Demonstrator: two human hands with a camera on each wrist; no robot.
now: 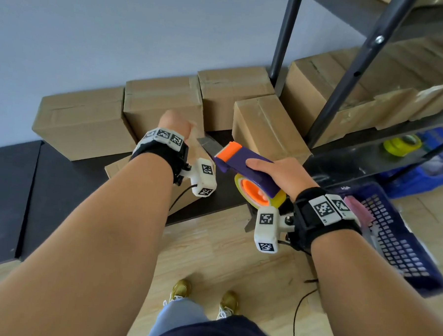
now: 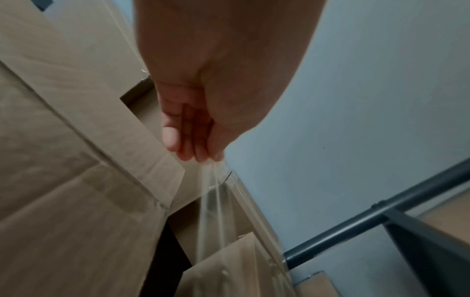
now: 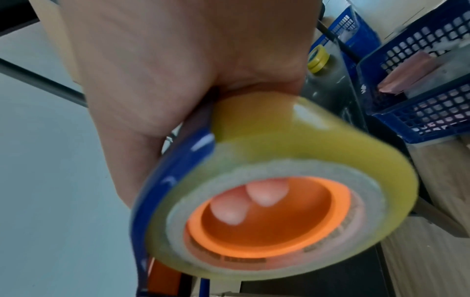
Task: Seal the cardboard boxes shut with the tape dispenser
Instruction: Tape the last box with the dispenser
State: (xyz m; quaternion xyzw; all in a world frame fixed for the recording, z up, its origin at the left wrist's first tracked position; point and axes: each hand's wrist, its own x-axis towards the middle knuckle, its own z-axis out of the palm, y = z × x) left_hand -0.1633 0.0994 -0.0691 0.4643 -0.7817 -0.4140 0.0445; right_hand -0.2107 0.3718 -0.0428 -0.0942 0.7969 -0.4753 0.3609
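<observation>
Right hand grips tape dispenser; left hand pinches its tape.

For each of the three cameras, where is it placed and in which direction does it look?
Head: on the head, looking down at boxes and floor; both forearms, left hand, right hand and shoes show.
Left wrist: under the left wrist, looking along the left hand pinching clear tape.
Right wrist: under the right wrist, looking at the right hand gripping the dispenser.
Shared: head and right wrist both show the dispenser and basket.
</observation>
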